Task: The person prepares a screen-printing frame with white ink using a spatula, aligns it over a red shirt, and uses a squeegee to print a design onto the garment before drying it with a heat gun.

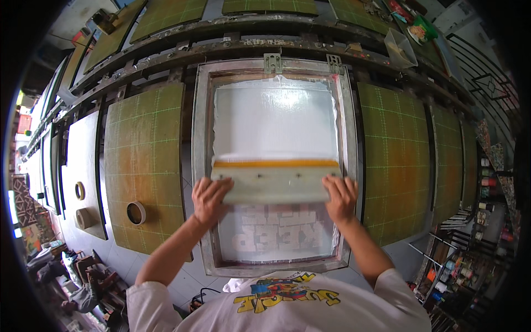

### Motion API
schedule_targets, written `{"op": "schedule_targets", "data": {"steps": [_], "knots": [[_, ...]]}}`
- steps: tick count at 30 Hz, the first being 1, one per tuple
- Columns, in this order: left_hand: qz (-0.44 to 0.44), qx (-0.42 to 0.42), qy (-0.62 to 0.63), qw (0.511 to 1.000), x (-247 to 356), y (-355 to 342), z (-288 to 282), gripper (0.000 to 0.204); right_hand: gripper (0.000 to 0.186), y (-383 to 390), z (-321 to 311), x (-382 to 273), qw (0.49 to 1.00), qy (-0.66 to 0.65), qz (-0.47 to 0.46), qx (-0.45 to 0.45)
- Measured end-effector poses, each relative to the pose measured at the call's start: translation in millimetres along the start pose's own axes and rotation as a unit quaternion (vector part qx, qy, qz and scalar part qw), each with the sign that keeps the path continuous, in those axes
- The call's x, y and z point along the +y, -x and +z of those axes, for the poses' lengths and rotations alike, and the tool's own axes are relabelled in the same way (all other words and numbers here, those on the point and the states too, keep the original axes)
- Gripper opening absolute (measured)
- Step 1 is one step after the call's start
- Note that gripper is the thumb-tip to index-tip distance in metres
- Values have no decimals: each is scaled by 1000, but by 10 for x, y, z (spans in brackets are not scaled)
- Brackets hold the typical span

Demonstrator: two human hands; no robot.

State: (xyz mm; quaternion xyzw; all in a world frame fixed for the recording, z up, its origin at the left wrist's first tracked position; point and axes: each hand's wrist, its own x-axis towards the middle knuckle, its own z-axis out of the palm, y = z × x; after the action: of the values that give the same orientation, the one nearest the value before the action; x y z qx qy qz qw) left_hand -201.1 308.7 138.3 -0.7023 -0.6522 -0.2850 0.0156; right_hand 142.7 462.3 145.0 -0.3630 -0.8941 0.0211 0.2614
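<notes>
Squeegee [271, 188] lies between your left hand [210, 199] and right hand [341, 199], each gripping one end; press both ends evenly, holding the blade [276, 164] square to the frame [232, 67] beneath your hands.

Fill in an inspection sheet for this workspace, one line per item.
Surface: green grid-lined boards flank the framed screen, some orange-tinged.
Job's things: wide pale squeegee with an orange edge, held crosswise over the screen; glossy white layer beyond it, mirrored lettering nearer the person.
Clutter: three tape-like rolls on boards at left; clear container at upper right.
Grip: left hand and right hand hold opposite ends of the squeegee.
Cables: dark loop beside the shirt; cannot tell whether it is one.
Surroundings: coloured containers at right.
</notes>
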Motion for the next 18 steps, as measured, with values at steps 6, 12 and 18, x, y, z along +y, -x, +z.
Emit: {"op": "schedule_targets", "data": {"steps": [6, 12, 18], "knots": [[26, 41, -28, 998, -744, -1026, 324, 49, 18, -946, 518, 535, 999, 14, -36, 34], [-192, -232, -11, 954, -1163, -2679, 41, 48, 42, -2701, 303, 1123, 955, 35, 28, -292], [-119, -209, -68, 968, -1031, -2681, -564, 58, 41, -2809, -357, 786, 946, -11, 34, -322]]}}
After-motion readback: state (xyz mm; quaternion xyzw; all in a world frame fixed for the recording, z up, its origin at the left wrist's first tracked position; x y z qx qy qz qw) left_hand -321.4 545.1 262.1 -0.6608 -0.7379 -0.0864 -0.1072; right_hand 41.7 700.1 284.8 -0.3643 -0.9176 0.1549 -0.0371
